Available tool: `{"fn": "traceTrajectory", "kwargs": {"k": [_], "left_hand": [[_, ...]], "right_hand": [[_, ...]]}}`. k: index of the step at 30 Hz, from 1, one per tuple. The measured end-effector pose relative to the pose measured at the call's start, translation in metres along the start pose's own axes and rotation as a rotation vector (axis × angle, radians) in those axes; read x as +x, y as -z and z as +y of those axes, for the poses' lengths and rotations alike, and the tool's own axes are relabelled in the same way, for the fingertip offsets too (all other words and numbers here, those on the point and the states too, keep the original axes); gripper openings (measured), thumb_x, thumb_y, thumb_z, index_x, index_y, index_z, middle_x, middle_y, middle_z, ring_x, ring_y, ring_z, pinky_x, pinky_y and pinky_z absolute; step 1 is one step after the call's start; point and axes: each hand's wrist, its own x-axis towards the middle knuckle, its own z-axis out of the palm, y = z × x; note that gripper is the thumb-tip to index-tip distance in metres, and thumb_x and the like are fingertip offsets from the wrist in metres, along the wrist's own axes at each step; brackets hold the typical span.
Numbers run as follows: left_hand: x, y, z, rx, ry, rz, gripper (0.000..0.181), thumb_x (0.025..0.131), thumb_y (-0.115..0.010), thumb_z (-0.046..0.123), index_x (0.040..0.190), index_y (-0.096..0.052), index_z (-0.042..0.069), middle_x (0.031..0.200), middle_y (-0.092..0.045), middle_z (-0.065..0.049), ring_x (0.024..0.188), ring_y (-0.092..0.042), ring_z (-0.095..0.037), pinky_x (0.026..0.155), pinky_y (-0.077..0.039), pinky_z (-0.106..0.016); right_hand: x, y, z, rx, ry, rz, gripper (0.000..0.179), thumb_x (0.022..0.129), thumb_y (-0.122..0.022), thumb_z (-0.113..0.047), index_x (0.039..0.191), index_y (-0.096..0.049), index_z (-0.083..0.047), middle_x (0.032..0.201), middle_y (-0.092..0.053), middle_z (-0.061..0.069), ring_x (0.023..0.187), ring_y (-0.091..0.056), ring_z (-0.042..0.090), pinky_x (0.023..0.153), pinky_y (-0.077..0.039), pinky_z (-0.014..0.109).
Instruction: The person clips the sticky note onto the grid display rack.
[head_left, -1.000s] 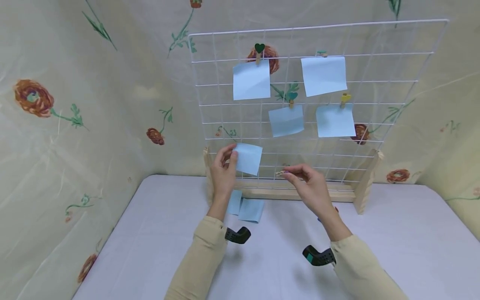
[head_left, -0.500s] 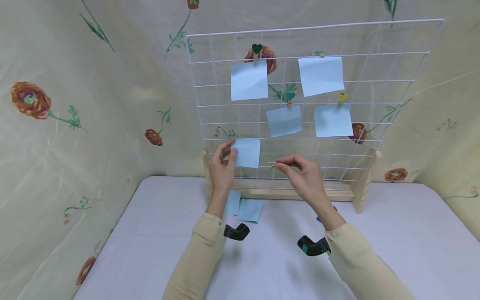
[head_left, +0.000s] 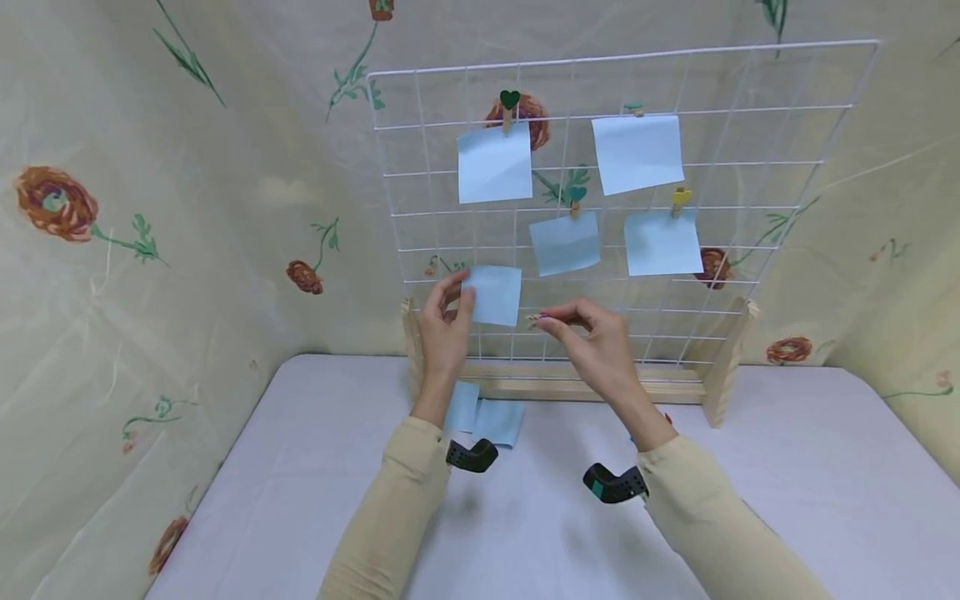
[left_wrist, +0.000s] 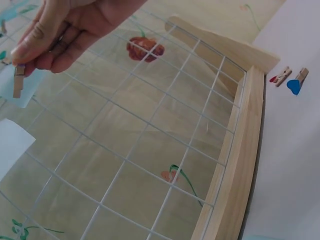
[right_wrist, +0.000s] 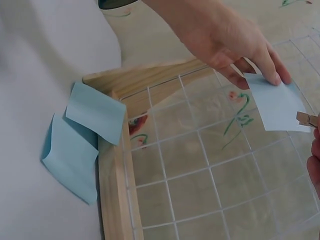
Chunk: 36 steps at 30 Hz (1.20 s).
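My left hand (head_left: 446, 321) pinches a blue paper note (head_left: 495, 296) by its left edge, in front of the lower left of a white wire grid (head_left: 585, 333). To its right, my right hand (head_left: 596, 342) holds a small wooden clothespin (left_wrist: 19, 82) between thumb and fingertips. In the right wrist view the clothespin's tip is close by the lower corner of the note. Higher on the grid, several blue notes hang from clothespins with shaped tops, among them a green heart (head_left: 510, 100) and a yellow one (head_left: 681, 197).
The grid stands in a wooden base (head_left: 585, 388) on a white-covered table (head_left: 525, 525). Loose blue notes (right_wrist: 75, 157) lie at the base's front left. Two clothespins, one with a blue heart (left_wrist: 294, 87), lie on the table near its right. A flowered cloth hangs behind.
My left hand has raised the blue note a little and straightened it against the grid. My right hand has moved left and up with the clothespin, closer to the note.
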Motion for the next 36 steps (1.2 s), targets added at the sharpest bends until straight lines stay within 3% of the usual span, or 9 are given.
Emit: {"fn": "traceTrajectory", "kwargs": {"k": [8,13,19,26,31,36], "left_hand": [[-0.003,0.000,0.027,-0.017,-0.027,-0.004,0.028,0.093,-0.057,0.005,0.120,-0.057,-0.003,0.113,-0.064,-0.018,0.103,-0.060,-0.018,0.080,-0.051,-0.030],[-0.002,0.000,0.028,-0.036,-0.027,-0.003,0.029,0.093,-0.057,0.005,0.120,-0.057,-0.003,0.114,-0.063,-0.019,0.104,-0.061,-0.021,0.084,-0.051,-0.026],[0.002,-0.003,0.030,-0.048,-0.039,0.019,0.028,0.092,-0.057,0.003,0.118,-0.057,-0.004,0.112,-0.063,-0.020,0.104,-0.061,-0.021,0.076,-0.049,-0.016],[0.002,-0.006,0.035,-0.016,-0.042,0.055,0.027,0.092,-0.058,0.006,0.118,-0.058,-0.003,0.112,-0.064,-0.018,0.108,-0.059,-0.023,0.071,-0.046,-0.017],[0.003,-0.008,0.032,-0.040,-0.027,0.065,0.027,0.092,-0.060,0.007,0.117,-0.059,-0.002,0.113,-0.065,-0.017,0.107,-0.060,-0.021,0.075,-0.049,-0.023],[0.010,-0.011,0.007,-0.050,-0.046,0.079,0.026,0.091,-0.062,0.016,0.116,-0.061,0.007,0.113,-0.066,-0.008,0.107,-0.060,-0.013,0.078,-0.050,-0.023]], "right_hand": [[0.006,-0.003,-0.004,0.046,0.011,0.007,0.015,0.085,-0.069,-0.020,0.096,-0.068,-0.008,0.094,-0.071,0.003,0.084,-0.061,0.008,0.072,-0.048,0.016],[0.009,-0.004,-0.007,0.044,0.031,0.019,0.015,0.086,-0.069,-0.018,0.097,-0.068,-0.007,0.094,-0.071,0.005,0.084,-0.060,0.007,0.074,-0.047,0.016],[0.014,-0.005,-0.009,0.035,0.053,0.032,0.016,0.086,-0.068,-0.018,0.097,-0.068,-0.006,0.094,-0.070,0.007,0.084,-0.062,0.015,0.074,-0.047,0.015],[0.017,-0.005,-0.009,0.039,0.045,0.035,0.016,0.086,-0.068,-0.017,0.097,-0.067,-0.006,0.095,-0.070,0.009,0.085,-0.062,0.018,0.074,-0.045,0.014],[0.020,-0.005,-0.009,0.037,0.048,0.038,0.016,0.086,-0.068,-0.018,0.097,-0.068,-0.006,0.095,-0.070,0.008,0.084,-0.062,0.016,0.073,-0.046,0.014],[0.023,-0.005,-0.010,0.030,0.088,0.064,0.015,0.085,-0.069,-0.012,0.096,-0.067,-0.003,0.094,-0.071,0.010,0.084,-0.061,0.017,0.074,-0.045,0.015]]}}
